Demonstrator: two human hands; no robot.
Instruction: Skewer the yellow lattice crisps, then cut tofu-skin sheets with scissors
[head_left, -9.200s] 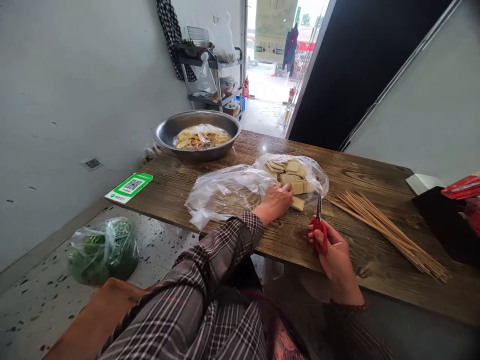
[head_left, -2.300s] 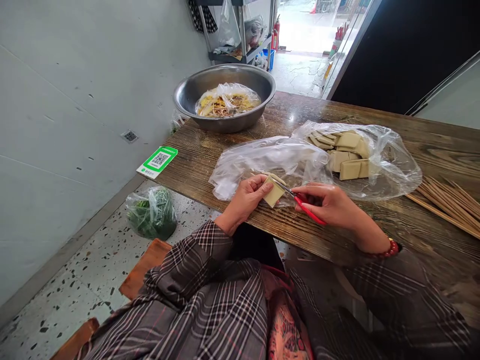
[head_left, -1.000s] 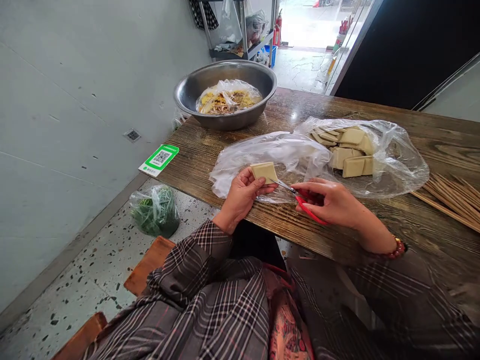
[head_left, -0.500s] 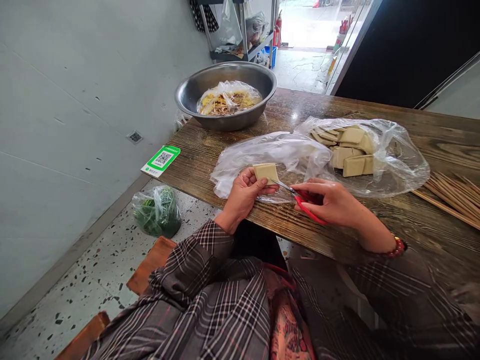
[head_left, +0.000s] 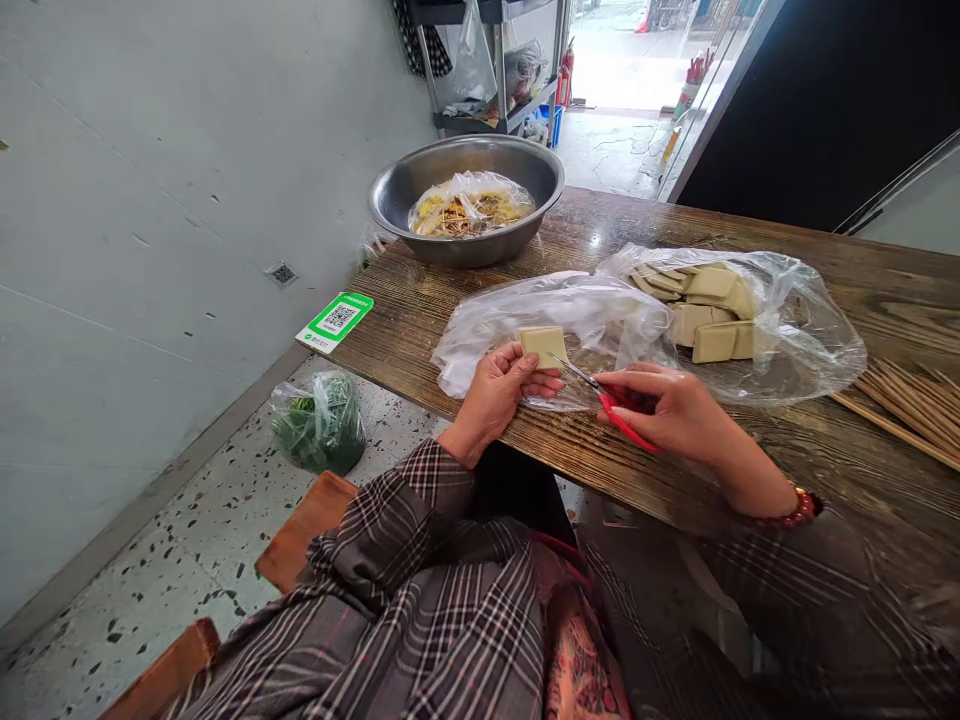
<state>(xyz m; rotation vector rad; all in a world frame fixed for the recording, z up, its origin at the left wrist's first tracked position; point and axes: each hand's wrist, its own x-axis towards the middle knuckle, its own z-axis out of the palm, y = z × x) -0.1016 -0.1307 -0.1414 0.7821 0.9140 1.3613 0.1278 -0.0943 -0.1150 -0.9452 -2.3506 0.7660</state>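
Between the thumb and fingers of my left hand [head_left: 501,392] is a flat, square, pale-yellow piece of tofu [head_left: 541,343], held upright above the table's near edge. My right hand [head_left: 667,408] grips red-handled scissors [head_left: 627,425], whose metal blades point left and meet the lower right part of the tofu piece. Whether the blades have cut into it I cannot tell. Beyond my hands a clear plastic bag [head_left: 491,312] lies spread out, and more such pieces [head_left: 712,290] are piled in its right part.
A steel basin [head_left: 386,200] holding a bag of skewered food stands at the table's far left. Wooden skewers [head_left: 911,405] lie at the right. A green QR card [head_left: 336,322] sits on the left corner. Below it, a bag of greens [head_left: 319,425] rests on the floor.
The view has shifted slightly, so most things appear a little to the right and lower. Both hands keep their holds, with the scissor blades still at the tofu piece.
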